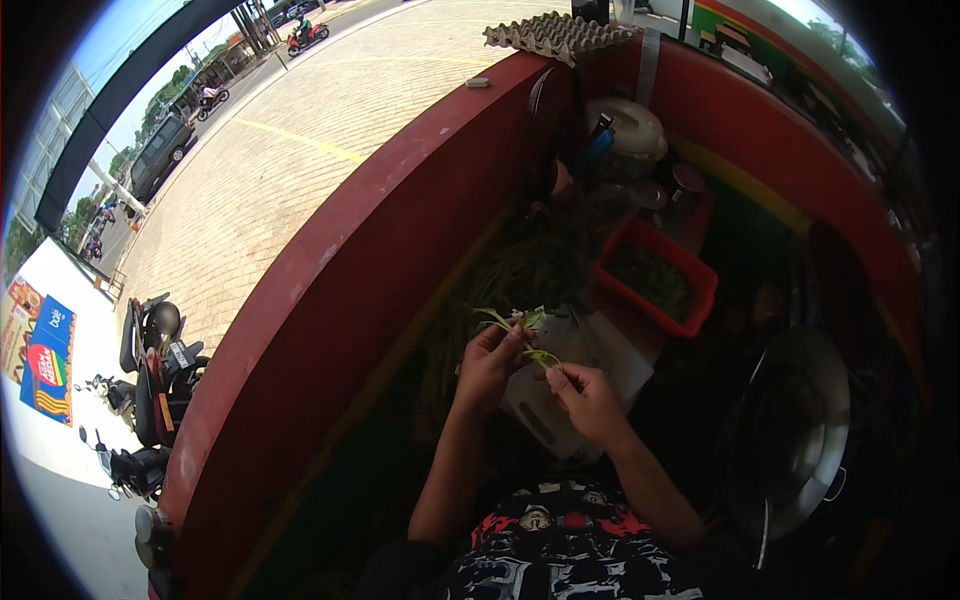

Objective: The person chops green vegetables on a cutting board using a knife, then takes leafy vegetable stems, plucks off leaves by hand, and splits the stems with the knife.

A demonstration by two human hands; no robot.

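From my remote view I judge two hazards: a loose left pinch could drop the leafy stems (531, 320); a hard right pull could snap them. The left hand (488, 358) pinches the stems between thumb and fingers, nearly closed. The right hand (582, 395) pinches a yellow-green sprig (541, 356) just beside them; I cannot tell whether the pieces join. A white board (540, 396) lies below them.

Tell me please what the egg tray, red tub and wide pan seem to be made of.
The egg tray looks like moulded paper pulp: matt, with rows of bumps. The red tub is probably plastic: evenly coloured, with a smooth rim. The wide pan seems metal, shiny: its grey wall catches light; which metal is unclear.
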